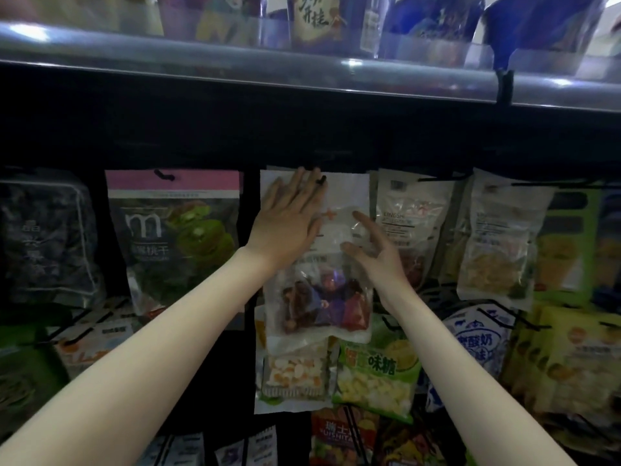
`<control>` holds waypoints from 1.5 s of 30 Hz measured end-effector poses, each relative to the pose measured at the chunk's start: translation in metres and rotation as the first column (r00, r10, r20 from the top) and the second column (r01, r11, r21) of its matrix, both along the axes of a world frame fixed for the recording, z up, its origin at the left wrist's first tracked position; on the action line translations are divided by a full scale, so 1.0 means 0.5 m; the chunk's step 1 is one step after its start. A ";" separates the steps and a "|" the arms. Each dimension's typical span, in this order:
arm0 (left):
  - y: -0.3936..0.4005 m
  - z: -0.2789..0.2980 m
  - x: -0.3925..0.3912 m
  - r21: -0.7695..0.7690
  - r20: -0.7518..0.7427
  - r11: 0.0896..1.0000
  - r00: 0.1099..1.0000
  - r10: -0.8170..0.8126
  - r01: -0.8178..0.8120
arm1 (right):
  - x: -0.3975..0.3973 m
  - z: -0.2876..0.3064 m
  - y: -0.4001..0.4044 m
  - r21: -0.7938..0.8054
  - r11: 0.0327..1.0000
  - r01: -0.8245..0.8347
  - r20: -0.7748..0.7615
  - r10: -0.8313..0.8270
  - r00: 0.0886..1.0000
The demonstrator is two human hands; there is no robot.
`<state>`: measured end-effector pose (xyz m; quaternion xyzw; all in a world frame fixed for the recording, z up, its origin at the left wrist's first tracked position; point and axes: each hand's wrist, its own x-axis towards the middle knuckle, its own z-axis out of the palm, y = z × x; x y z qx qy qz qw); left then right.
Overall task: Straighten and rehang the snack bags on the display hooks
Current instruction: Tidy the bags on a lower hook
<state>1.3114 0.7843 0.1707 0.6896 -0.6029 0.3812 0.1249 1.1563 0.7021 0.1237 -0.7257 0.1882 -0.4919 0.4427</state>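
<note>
At the far left hangs a dark blue bag [45, 237], dim and hard to read. Just beside it a kiwi bag [174, 237] with a pink top strip hangs from a black hook [164, 175].

The left hand [289, 220] lies flat on the upper left part of the clear snack bag [319, 264], fingers straight and together, its grip open and pressing rather than clasping. The fingertips reach the bag's top edge, next to the black display hook [321, 179] that pokes through the white header. This bag hangs in the middle of the top row, with dark red and purple pieces showing through its lower half.

The right hand [373, 253] touches the bag's right side, fingers spread and relaxed, thumb pointing left across the plastic; its grip is open too.

Below the bag hang a pouch of white and orange candy [292, 375] and a green candy bag [379, 378].

To the right, 2 pale bags [411, 223] [500, 237] hang on hooks, and a blue-and-white yogurt bag [477, 344] sits lower. A clear-fronted shelf [302, 79] runs overhead.
</note>
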 end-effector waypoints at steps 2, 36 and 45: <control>-0.007 0.001 0.012 0.010 0.005 1.000 1.000 0.024 -0.025 | 0.019 -0.015 0.004 0.018 0.998 -0.058 -0.032 0.059 0.998; 0.090 -0.421 0.038 0.237 -0.800 0.969 0.580 0.153 0.071 | 0.076 -0.319 -0.002 -0.047 0.996 0.077 -0.428 -0.089 0.899; 0.148 -0.448 0.029 -0.049 -0.979 0.982 0.185 -0.084 0.184 | 0.022 -0.325 0.030 0.498 0.857 -0.131 -0.151 0.234 0.960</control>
